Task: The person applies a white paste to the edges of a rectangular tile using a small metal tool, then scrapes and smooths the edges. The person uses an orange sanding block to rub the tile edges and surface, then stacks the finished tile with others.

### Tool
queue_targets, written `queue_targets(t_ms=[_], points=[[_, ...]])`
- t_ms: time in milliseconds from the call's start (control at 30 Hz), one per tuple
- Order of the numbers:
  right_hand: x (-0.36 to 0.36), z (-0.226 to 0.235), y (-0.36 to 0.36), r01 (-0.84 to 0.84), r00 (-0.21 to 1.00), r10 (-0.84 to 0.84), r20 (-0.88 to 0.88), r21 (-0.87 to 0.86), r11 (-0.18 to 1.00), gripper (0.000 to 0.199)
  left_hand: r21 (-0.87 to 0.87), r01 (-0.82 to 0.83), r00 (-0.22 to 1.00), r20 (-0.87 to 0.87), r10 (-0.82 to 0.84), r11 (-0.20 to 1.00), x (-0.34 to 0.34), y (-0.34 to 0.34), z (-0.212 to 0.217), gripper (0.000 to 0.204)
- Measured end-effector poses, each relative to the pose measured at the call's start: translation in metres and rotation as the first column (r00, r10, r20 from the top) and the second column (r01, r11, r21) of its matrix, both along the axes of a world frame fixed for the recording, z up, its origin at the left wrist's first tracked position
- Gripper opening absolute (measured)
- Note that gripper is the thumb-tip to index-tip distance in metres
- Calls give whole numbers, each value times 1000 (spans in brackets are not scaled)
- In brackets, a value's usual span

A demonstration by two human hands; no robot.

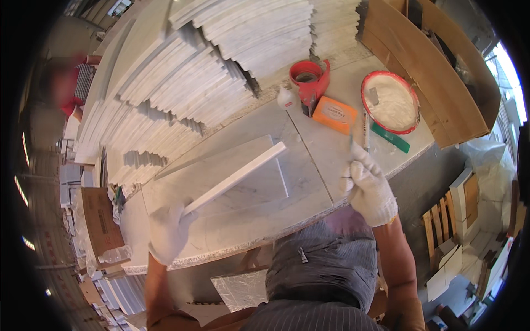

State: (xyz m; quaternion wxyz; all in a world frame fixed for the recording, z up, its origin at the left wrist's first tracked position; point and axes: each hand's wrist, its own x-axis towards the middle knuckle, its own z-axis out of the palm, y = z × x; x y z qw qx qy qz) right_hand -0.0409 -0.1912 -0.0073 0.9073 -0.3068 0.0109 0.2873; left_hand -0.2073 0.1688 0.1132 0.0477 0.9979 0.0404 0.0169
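Observation:
My left hand [169,231], in a white glove, is closed on the lower end of a long narrow white stone strip [237,177], which slants up to the right over the worktable. Beneath the strip lies a pale marble tile [268,182] with grey veining. My right hand [369,185], also gloved, pinches a thin upright piece [351,138] too small to name, near the table's front edge. Just beyond it are an orange box [334,115], a slim pale stick with markings [365,131] and a green flat strip [390,138]. A red-rimmed bowl [391,102] of white paste holds a small scraper [374,96].
Stacked pale tiles [248,41] line the table's far side. A red tape dispenser [310,83] and white squeeze bottle [286,98] stand before them. Cardboard [430,66] rises at the right; a brown carton [102,220] is at the left. Another person [77,85] is at the far left.

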Motion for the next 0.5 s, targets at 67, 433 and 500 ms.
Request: queue_targets(t_ms=[67,433,500], points=[[9,-5,-18,1,1000,0,5,-99,995,32,-80,25,1000,-4,-26,996,10,8,2,24],[72,70,10,-68,684,601,414,-784,617,23,-95,166,981,-82,-174,982,14,52,11,24],[81,82,32,-11,535,663,524,-780,626,25,-70,178,979,-93,-184,982,15,52,13,23]])
